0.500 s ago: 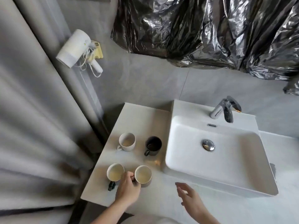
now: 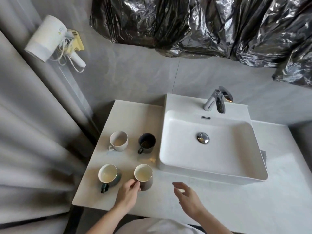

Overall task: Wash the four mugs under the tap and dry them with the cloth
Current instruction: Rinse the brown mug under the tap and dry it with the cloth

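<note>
- grey mug (image 2: 144,177) at 6 o'clock: our left hand (image 2: 129,191) grips its handle side, to carry it to the tap (image 2: 217,100).
- our right hand (image 2: 187,195) hovers wide, holding nothing, over the bench (image 2: 211,200).

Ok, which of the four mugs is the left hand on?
The near-right mug, brown outside with a cream inside, closest to the sink. The left hand grips it at its handle side; the other three stand untouched.

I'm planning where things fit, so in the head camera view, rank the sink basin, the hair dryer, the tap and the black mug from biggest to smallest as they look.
1. Sink basin
2. Hair dryer
3. Tap and black mug: they look about alike, too close to rank.
</note>
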